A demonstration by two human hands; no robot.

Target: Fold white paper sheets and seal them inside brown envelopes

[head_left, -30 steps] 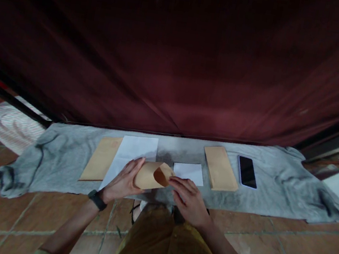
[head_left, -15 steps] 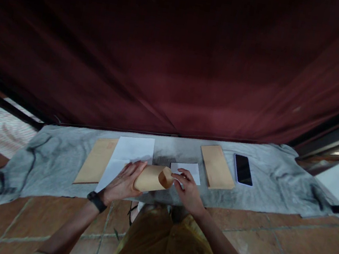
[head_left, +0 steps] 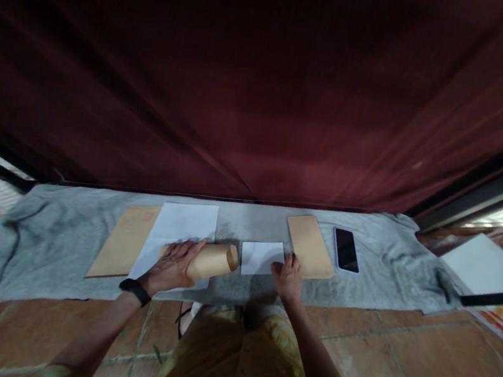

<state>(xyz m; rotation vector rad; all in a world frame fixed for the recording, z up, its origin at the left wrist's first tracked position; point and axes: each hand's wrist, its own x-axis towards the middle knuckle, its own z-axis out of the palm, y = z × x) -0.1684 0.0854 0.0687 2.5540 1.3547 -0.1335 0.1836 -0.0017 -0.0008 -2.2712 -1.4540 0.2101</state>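
A brown paper envelope (head_left: 213,261) is held in my left hand (head_left: 173,265), its body bowed and its mouth gaping toward the right. My left fingers lie over its top with the thumb at the near side. Beneath it is a large white sheet of paper (head_left: 188,220), partly covered. My right hand (head_left: 289,278) grips the right edge of a small white card (head_left: 262,258), thumb over the card and fingers curled by its edge. The card lies flat on the grey cloth (head_left: 229,231).
Left of the white sheet lies another brown envelope (head_left: 125,238). To the right are a stack of brown envelopes (head_left: 312,247) and a phone (head_left: 346,251) with a dark screen. A dark red curtain (head_left: 263,120) hangs behind the cloth-covered surface. Tiled floor (head_left: 358,361) shows in front.
My right hand has left the envelope's mouth and moved right and down to the white card. My left hand still holds the envelope. The whole view has shifted slightly.
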